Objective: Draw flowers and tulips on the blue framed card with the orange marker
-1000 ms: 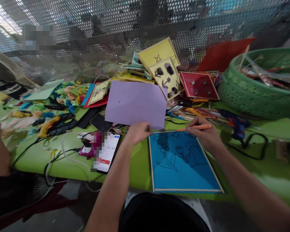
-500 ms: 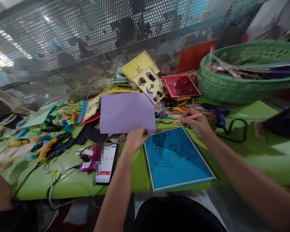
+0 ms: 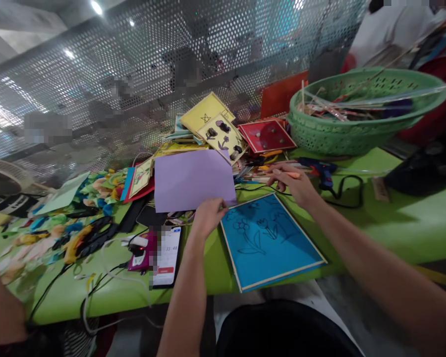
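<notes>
A blue board with a pale border lies on the table, with flowers and leaves drawn on it in dark lines. My left hand is closed at its upper left corner, thumb on the edge, close to the lower corner of a purple sheet. Above the board's far edge, my right hand grips an orange pen. The fingers partly hide the pen, and its tip is hard to make out.
Behind lie framed picture cards, a red card and a green basket of sticks. A blue glue gun is at right. Phone, cables, yellow glue gun and felt scraps fill the left; another person's hand is there.
My right hand has shifted slightly left, and the pen is now turned so that less of it shows. The whole view has swung a little. My left hand stays at the board's corner.
</notes>
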### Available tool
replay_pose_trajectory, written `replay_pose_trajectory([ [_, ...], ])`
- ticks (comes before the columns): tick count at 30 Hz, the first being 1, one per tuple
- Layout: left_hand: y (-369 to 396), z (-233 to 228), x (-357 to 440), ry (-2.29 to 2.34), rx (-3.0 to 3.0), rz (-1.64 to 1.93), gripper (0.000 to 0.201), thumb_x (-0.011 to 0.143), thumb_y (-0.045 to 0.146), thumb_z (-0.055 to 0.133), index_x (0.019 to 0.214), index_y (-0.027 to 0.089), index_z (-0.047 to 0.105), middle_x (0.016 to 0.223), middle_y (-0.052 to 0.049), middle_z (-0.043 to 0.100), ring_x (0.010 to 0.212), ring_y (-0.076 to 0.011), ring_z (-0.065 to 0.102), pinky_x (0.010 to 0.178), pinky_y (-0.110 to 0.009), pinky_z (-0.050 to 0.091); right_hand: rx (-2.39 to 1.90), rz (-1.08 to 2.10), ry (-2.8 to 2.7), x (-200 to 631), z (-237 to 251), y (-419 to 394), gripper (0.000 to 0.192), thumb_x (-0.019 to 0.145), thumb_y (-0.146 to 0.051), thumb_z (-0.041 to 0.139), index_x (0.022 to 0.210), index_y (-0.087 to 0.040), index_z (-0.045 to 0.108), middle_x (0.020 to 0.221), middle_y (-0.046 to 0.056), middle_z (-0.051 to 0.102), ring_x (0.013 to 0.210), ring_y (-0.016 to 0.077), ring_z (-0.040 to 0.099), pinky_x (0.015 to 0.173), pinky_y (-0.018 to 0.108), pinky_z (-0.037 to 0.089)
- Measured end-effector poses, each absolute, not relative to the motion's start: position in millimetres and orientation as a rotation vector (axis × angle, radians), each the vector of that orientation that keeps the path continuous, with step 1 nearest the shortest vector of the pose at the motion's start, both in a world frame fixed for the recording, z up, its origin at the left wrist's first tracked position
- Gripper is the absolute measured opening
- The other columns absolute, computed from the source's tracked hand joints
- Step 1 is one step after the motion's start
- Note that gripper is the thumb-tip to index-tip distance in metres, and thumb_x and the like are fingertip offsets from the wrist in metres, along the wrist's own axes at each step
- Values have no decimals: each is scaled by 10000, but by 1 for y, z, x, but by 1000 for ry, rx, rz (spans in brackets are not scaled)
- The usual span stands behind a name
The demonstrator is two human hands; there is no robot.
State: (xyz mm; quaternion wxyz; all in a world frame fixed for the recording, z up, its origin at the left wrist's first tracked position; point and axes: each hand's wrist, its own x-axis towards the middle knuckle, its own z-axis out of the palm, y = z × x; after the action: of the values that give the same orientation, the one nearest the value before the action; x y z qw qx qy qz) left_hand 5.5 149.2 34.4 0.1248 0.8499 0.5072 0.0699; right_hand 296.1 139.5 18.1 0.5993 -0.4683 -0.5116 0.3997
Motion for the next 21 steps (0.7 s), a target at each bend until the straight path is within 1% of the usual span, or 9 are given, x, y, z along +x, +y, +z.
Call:
replay_pose_trajectory([
  [10,150,36,2,1439,2383,218,141,917,326,637,949,213,716,803,-21,696,777,-198,629,685,-290,385,-1101,863,-1180,300,23,140,336,812,-552,736,860,-219,741,644,19,689,480,90,446,449,238,334],
  [16,152,32,0,1441,2391,208,146,924,334,634,951,212,709,819,-29,702,787,-208,631,661,-291,361,-1120,810,-1222,301,25,137,363,822,-589,715,813,-226,736,637,18,683,475,97,445,445,247,335],
  [21,151,30,1,1427,2399,219,166,935,350,631,975,211,711,856,-34,722,800,-208,643,682,-289,379,-1129,779,-1244,305,24,138,371,852,-593,683,846,-230,759,632,19,686,486,106,451,460,258,334],
])
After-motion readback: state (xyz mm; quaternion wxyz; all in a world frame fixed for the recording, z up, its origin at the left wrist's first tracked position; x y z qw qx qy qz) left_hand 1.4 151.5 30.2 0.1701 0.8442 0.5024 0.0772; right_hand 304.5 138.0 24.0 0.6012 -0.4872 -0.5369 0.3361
